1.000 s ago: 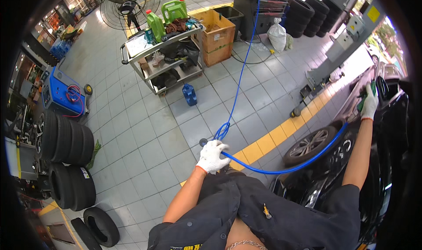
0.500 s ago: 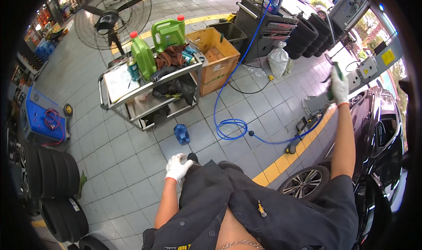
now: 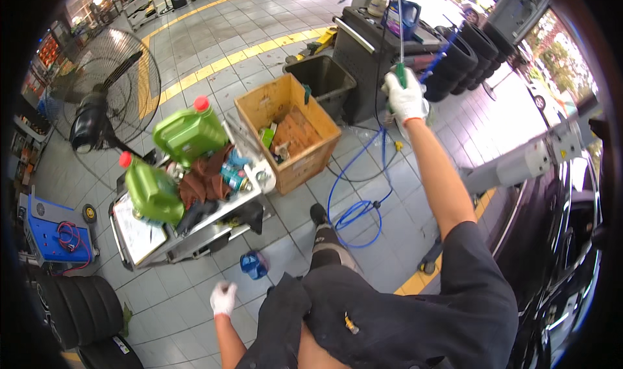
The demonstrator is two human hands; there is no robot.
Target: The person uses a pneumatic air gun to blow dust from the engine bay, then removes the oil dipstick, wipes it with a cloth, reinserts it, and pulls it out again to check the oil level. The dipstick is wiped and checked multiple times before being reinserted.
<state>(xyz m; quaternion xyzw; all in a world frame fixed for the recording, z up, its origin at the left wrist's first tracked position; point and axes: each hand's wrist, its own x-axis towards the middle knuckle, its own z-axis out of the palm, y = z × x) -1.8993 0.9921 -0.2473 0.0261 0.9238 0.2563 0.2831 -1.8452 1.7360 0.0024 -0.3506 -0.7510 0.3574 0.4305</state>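
Note:
My right hand (image 3: 406, 100), in a white knit glove, is raised at the upper right and wrapped round the green handle of an air blow gun (image 3: 401, 76). The gun's long thin metal tube points up and away. A blue air hose (image 3: 355, 214) lies in loops on the tiles below and rises toward that hand. My left hand (image 3: 223, 299), also gloved, hangs low at the left with its fingers curled in and nothing in them. Nearest to it, a blue plastic jug (image 3: 254, 264) stands on the floor, not touched.
Left of centre a metal cart (image 3: 188, 239) carries green jugs (image 3: 189, 135), a brown cloth (image 3: 206, 178) and a clipboard. Beyond it are a wooden crate (image 3: 305, 161), a dark bin (image 3: 328, 83) and a tool cabinet (image 3: 363, 64). A black car (image 3: 551, 239) stands at right; tyres (image 3: 81, 307) at left.
My right hand has swung left with the blow gun, from beside the car toward the tool cabinet. My left hand has curled its fingers. The view has turned and moved closer to the cart and crate.

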